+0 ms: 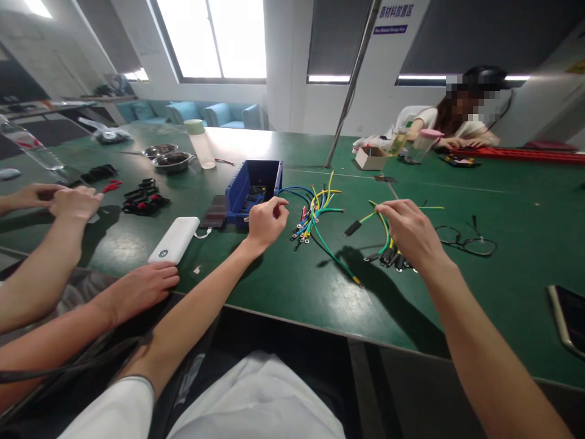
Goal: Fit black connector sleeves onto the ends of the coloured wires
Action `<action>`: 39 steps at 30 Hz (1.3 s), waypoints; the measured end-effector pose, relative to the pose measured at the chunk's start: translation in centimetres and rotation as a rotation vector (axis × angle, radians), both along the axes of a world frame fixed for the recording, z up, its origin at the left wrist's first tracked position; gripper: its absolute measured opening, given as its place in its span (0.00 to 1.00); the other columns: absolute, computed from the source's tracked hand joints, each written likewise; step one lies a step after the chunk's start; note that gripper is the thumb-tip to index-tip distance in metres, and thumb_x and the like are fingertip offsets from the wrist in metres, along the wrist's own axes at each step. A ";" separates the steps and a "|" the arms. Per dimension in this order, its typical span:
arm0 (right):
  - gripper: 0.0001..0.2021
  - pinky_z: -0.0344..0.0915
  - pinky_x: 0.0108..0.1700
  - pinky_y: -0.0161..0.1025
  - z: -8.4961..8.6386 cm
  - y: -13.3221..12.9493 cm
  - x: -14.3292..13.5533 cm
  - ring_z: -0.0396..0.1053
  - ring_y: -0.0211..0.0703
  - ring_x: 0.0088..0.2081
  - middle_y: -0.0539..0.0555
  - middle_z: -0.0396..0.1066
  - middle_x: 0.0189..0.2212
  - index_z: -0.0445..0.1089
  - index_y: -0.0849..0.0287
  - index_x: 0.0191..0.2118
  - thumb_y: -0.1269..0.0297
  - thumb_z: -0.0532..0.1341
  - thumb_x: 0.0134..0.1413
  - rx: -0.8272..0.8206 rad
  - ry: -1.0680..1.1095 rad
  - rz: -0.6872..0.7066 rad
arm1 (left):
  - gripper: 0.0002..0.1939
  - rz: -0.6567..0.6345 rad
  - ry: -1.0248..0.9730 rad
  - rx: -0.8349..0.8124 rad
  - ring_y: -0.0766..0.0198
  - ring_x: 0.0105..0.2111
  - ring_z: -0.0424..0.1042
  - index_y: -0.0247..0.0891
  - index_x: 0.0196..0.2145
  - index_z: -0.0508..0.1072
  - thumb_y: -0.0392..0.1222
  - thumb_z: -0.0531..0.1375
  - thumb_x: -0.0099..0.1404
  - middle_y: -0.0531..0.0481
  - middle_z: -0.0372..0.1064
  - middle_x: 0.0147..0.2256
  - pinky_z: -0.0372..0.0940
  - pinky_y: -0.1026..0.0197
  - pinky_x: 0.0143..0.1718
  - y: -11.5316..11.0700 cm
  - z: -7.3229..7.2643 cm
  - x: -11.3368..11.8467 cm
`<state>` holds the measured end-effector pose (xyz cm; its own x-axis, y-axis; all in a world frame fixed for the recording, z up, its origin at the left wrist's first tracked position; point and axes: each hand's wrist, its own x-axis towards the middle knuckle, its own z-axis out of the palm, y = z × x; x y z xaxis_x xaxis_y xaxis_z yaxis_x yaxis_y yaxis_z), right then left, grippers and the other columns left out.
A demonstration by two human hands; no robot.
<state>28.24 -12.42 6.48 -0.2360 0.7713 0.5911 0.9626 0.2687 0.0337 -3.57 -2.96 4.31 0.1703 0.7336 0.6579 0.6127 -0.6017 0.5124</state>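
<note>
My right hand (409, 230) pinches a yellow-green wire (368, 217) that ends in a black sleeve (353, 228) and points left. Below it lies a bundle of similar sleeved wires (389, 250) with ring terminals. At the front right corner of a blue bin (236, 189) is my left hand (268, 223), its fingers curled together; whatever they may hold is hidden. Black pieces (256, 194) lie inside the bin. Between my hands rests a loose pile of blue, yellow and green wires (315, 210) with ring terminals. One green wire (336, 256) extends from it toward me.
A white power bank (174, 239) lies left of the bin, beside another person's hands (75, 201). Eyeglasses (470, 242) and a phone (569, 317) are on the right. Metal bowls (171, 162), a bottle (200, 145) and a slanted pole (351, 85) stand farther back. A co-worker (470, 122) sits opposite.
</note>
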 end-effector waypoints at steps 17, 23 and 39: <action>0.25 0.69 0.52 0.46 -7.3 1.8 3.6 0.73 0.48 0.49 0.59 0.73 0.50 0.72 0.58 0.46 0.83 0.49 0.45 -0.230 -0.027 0.016 | 0.17 0.424 0.390 -0.214 0.50 0.46 0.70 0.34 0.47 0.73 0.38 0.49 0.65 0.36 0.72 0.44 0.61 0.52 0.50 9.1 2.2 -5.4; 0.18 0.71 0.48 0.47 -8.0 2.1 3.6 0.76 0.50 0.44 0.59 0.76 0.45 0.76 0.59 0.40 0.78 0.52 0.49 -0.249 0.039 -0.004 | 0.18 0.252 0.617 -0.382 0.47 0.49 0.69 0.32 0.48 0.73 0.39 0.56 0.61 0.33 0.71 0.47 0.63 0.51 0.51 10.6 1.2 -4.0; 0.16 0.72 0.45 0.44 -7.4 1.8 2.5 0.77 0.48 0.38 0.56 0.79 0.36 0.77 0.58 0.36 0.74 0.53 0.49 -0.323 0.020 -0.125 | 0.19 0.191 0.699 -0.551 0.46 0.45 0.74 0.36 0.48 0.75 0.34 0.57 0.58 0.32 0.72 0.46 0.68 0.53 0.44 10.6 -0.5 -3.2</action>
